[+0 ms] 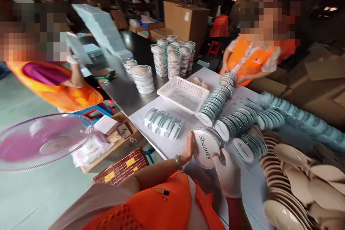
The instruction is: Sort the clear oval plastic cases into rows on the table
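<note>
A round case with a white lid printed "beauty" is being held up on edge just above the near part of the table, its printed face turned toward the camera so that the lid can be seen and pressed. It is being clamped between the two hands: the left hand, bare and flat with fingers straight, is being pressed against its left rim, while the right hand, in a white glove, is being curled around its lower right edge. Just beyond it, rows of like cases are being kept lying on their sides in long rolls, which keeps them packed. A white basket is sitting farther off, with stacked cases standing at the far end. To the right, beige puffs are being kept in overlapping piles within reach. A co-worker in an orange vest is handling another roll at the far side.
</note>
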A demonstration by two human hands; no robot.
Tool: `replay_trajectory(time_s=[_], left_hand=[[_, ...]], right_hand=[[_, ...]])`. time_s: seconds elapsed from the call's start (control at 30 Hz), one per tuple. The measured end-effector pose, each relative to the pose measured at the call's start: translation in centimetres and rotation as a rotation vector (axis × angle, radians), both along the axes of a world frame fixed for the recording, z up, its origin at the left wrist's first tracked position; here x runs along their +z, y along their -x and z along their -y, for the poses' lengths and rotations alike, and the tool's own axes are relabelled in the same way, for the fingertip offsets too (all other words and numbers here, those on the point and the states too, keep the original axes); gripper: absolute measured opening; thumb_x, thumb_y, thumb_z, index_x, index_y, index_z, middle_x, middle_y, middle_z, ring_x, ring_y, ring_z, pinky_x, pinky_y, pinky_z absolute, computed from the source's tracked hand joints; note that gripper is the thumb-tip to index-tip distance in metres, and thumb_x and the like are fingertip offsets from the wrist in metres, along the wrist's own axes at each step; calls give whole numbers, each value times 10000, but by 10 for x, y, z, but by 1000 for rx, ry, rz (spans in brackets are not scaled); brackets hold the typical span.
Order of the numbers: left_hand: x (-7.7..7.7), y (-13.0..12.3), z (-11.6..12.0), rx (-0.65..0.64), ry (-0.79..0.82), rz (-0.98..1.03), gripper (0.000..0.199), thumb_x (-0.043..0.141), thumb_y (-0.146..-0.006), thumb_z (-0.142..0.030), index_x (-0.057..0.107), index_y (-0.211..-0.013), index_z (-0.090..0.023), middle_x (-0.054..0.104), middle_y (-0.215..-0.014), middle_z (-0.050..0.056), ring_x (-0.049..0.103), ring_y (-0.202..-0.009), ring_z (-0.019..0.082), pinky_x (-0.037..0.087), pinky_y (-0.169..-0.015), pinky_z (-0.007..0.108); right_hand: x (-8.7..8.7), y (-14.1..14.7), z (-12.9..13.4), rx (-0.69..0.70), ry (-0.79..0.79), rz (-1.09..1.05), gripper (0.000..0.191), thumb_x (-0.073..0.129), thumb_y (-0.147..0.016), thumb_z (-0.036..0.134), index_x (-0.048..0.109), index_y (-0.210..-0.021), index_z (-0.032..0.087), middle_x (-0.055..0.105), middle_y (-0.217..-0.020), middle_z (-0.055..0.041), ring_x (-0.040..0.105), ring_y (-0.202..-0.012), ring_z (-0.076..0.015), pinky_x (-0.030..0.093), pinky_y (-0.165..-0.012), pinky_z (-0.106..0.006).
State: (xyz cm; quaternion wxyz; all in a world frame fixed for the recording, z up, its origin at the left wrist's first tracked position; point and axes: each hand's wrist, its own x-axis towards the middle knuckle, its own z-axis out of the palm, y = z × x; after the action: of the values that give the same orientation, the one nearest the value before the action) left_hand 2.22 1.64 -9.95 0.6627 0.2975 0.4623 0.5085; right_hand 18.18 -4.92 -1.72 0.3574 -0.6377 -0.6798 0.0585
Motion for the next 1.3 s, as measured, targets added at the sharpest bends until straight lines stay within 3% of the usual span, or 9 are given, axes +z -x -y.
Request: replay_trajectory(time_s=[0.07,0.23,0.47,0.57,0.67,0.77,0.87,1.03,1.3], left_hand=[[-19,-6,15,-105,32,-165,871,419,-905,-768,470,-1508,-142,515,-1513,188,332,-1509,354,352,-1216,435],[-43,-2,32,-399,72,-348,760,829,-716,-542,619,-1346,-172,667,-1300,198,677,-1133,332,554,-942,452],[-34,66,20,-185,-41,-496,445,702,-835,-490,700,-1119,-148,762,-999,138,737,-911,259,583,-802,378],[-19,128,8,11,-81,-671,450,543,-945,-454,642,-1271,-161,736,-1160,163,706,-1083,282,555,-958,431],[-5,182,-12,88,-148,-936,602,593,-925,-374,482,-1492,-206,551,-1498,149,453,-1441,325,319,-1215,519],[-3,207,-41,-162,-222,-1276,987,813,-755,-340,313,-1602,-255,233,-1693,136,69,-1578,400,-32,-1236,654],[-17,207,-66,-548,-258,-1618,1153,890,-690,-388,216,-1623,-320,102,-1715,136,-48,-1567,444,-118,-1126,784],[-45,199,-74,-611,-372,-1675,1194,910,-678,-395,178,-1622,-359,99,-1719,97,-9,-1570,444,-49,-1145,799],[-56,170,-68,-677,-538,-1592,1120,877,-729,-389,197,-1618,-378,145,-1713,90,30,-1563,466,-64,-1143,808]], right_hand=[[-17,-30,6,-82,241,22,363,527,-921,451,698,-1084,176,728,-900,-86,668,-813,-225,516,-727,-329],[-64,-117,2,-293,574,199,378,460,-902,258,675,-1200,170,718,-1102,-118,667,-987,-252,494,-795,-345],[-96,-167,-53,-453,463,234,457,432,-958,310,604,-1297,57,611,-1234,-292,588,-1148,-400,488,-817,-477],[-114,-131,-68,-300,200,43,463,495,-938,386,610,-1284,102,615,-1183,-290,605,-1104,-403,494,-808,-501],[-127,-32,-92,-61,143,-83,578,586,-870,517,605,-1289,120,659,-1128,-225,631,-1056,-365,508,-873,-492],[-126,93,-123,217,445,-168,915,599,-843,547,310,-1542,31,490,-1470,-270,569,-1242,-301,474,-1026,-412],[-123,170,-147,220,563,-116,753,555,-886,414,379,-1551,107,622,-1358,-206,648,-1108,-272,500,-942,-374],[-133,161,-146,90,594,-37,608,448,-906,249,504,-1499,126,744,-863,-155,666,-742,-265,492,-772,-387],[-145,111,-117,-78,531,-131,619,451,-822,205,593,-1418,117,749,-1027,-150,661,-863,-236,508,-832,-359]])
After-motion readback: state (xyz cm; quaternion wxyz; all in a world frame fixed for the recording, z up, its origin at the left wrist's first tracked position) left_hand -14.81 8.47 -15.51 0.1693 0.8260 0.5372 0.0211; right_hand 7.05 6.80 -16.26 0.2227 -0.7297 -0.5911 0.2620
